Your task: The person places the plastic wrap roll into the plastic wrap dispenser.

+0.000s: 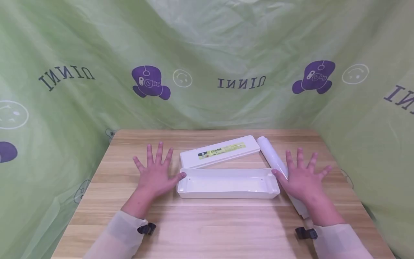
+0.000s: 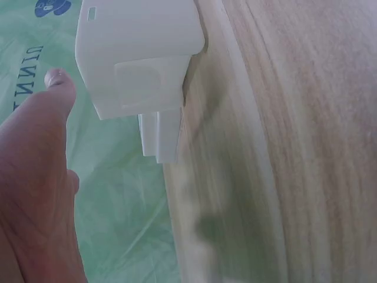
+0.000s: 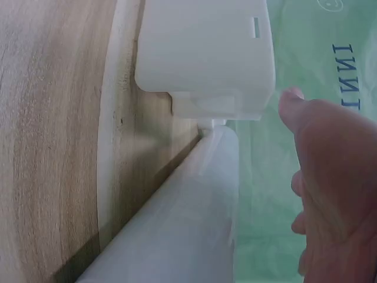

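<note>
A long white plastic box [image 1: 226, 194], its hollow side up, lies across the middle of the table. Behind it, slightly slanted, is a white lid [image 1: 189, 158] with a yellow-green label. My left hand [image 1: 155, 176] spreads its fingers wide at the box's left end, thumb tip overlapping the corner in the head view. At the other end my right hand [image 1: 302, 180] is spread the same way, holding nothing. Under and beside it a roll of clear plastic film [image 1: 273, 154] runs diagonally. In the right wrist view the thumb [image 3: 300, 112] stands apart from the box [image 3: 206, 53].
The wood-grain table [image 1: 207, 230] reaches back to a green curtain [image 1: 207, 108] with purple bears and smiley faces, which also hangs along both sides. Dark straps [image 1: 147, 229] sit at both wrists, below pale sleeves.
</note>
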Motion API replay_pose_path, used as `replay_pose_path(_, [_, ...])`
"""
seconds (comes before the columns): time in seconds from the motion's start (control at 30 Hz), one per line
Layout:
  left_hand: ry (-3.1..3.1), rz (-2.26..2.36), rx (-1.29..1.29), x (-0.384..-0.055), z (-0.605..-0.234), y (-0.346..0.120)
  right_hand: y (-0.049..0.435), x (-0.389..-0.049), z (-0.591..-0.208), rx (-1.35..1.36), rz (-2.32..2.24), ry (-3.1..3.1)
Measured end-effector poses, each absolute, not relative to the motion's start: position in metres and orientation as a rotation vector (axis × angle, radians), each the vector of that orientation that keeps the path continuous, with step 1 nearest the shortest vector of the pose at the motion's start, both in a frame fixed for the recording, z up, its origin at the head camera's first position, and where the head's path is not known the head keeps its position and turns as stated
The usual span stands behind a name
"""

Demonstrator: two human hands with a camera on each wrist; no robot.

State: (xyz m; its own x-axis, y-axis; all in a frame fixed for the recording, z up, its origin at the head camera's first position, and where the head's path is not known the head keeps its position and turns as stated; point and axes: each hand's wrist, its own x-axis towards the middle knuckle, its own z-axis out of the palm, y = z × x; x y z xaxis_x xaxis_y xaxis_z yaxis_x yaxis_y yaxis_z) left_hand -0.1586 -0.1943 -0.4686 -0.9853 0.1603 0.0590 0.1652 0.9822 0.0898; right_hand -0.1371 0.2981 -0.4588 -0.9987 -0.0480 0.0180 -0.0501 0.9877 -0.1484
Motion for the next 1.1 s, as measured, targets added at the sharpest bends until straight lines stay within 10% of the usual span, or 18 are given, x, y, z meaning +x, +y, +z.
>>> replay_pose_path(1.1, [-3.017,-1.051,-0.651,-0.151,-0.498,-0.202,0.306,-0.158,-0.481,0.188,0.542,-3.140])
